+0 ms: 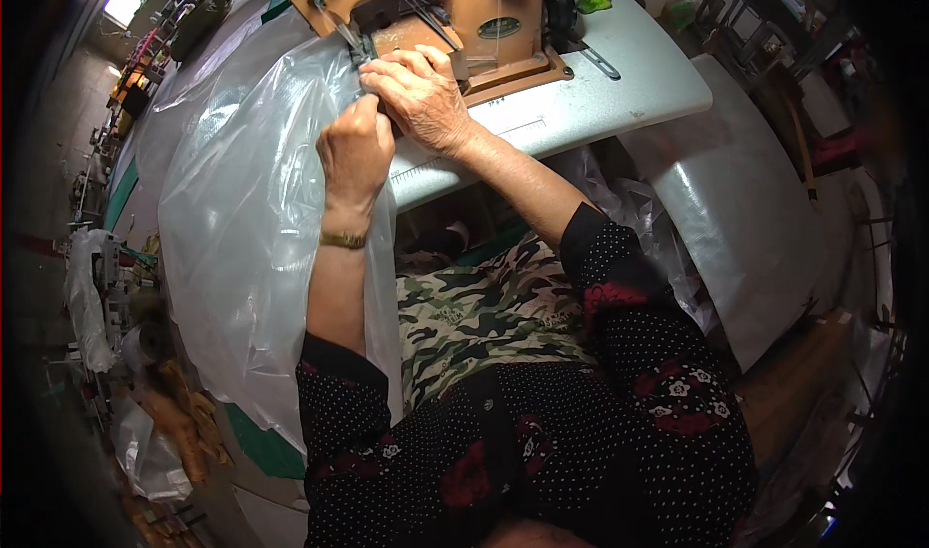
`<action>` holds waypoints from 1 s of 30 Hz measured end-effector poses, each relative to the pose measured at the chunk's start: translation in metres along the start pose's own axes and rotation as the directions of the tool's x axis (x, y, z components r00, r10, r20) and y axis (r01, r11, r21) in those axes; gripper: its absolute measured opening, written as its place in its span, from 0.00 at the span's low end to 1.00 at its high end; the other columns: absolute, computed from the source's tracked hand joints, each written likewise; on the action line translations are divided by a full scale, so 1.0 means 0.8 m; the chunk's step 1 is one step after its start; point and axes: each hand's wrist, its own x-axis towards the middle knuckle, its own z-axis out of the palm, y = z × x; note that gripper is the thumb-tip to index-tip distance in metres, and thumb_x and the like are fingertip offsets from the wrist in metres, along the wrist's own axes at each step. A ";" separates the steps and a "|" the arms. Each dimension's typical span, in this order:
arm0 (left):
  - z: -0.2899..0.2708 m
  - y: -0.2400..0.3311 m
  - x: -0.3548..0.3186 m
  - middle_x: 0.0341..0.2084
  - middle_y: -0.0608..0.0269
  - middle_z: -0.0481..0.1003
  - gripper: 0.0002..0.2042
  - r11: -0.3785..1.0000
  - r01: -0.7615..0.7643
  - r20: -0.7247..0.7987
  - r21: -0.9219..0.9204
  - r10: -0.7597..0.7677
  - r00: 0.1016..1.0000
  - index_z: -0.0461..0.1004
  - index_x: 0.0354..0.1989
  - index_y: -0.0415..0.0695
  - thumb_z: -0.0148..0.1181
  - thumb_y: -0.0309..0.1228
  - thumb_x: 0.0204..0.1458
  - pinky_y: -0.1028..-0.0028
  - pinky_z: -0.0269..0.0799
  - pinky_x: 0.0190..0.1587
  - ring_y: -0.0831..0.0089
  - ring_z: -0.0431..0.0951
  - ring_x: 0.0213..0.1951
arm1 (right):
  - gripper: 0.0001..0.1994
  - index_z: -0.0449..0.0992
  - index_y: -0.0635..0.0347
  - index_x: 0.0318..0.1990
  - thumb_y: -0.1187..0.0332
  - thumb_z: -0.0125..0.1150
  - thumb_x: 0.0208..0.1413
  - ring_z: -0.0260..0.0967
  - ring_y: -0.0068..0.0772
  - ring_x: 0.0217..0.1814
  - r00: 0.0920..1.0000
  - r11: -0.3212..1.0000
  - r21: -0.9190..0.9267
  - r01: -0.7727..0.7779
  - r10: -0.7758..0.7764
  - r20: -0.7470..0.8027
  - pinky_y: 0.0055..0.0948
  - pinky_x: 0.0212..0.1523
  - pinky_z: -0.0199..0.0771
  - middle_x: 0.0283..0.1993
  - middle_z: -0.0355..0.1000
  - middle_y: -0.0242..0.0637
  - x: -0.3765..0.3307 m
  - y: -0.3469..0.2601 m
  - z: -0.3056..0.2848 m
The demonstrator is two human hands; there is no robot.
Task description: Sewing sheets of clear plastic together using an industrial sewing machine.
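Both my hands are close together at the needle end of an orange-tan sewing machine [518,49]. My left hand [358,148] is closed, its fingers pinching the edge of a large clear plastic sheet [242,209]. Just beyond it, my right hand [418,93] bends over the same edge beside the presser foot [363,46], fingers curled and pressed together. What lies under the right fingertips is mostly hidden. The sheet hangs from the machine down the left side, past my left forearm.
The pale sewing table [639,64] has a rounded right end. A green leafy thing [593,0] lies beside the black handwheel [559,8]. On the right hangs a grey-white sheet [745,248], with a cardboard box [798,383] below. Clutter lines the left wall.
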 end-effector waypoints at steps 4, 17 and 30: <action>0.000 0.017 -0.010 0.26 0.43 0.76 0.13 0.994 0.107 -0.015 0.023 -0.107 0.994 0.77 0.43 0.39 0.56 0.26 0.49 0.56 0.73 0.33 0.47 0.78 0.29 | 0.12 0.76 0.47 0.47 0.65 0.58 0.54 0.67 0.27 0.58 1.000 0.999 0.033 -0.015 0.015 -0.012 0.38 0.64 0.49 0.53 0.74 0.22 -0.001 0.000 0.000; -0.009 0.032 -0.072 0.28 0.52 0.76 0.13 0.992 0.121 0.068 0.034 -0.123 0.990 0.76 0.46 0.39 0.56 0.24 0.51 0.61 0.73 0.31 0.54 0.79 0.29 | 0.13 0.75 0.50 0.48 0.68 0.59 0.54 0.67 0.31 0.57 1.000 0.998 0.053 0.027 -0.028 0.007 0.39 0.62 0.52 0.55 0.73 0.23 -0.001 -0.001 -0.003; -0.002 0.012 -0.016 0.26 0.50 0.75 0.10 0.994 0.099 -0.003 0.042 -0.099 0.995 0.74 0.41 0.37 0.57 0.23 0.50 0.59 0.74 0.31 0.52 0.78 0.27 | 0.15 0.75 0.51 0.47 0.68 0.61 0.49 0.66 0.28 0.56 0.999 1.000 0.003 -0.023 0.022 0.042 0.38 0.60 0.51 0.54 0.73 0.25 0.008 -0.009 -0.005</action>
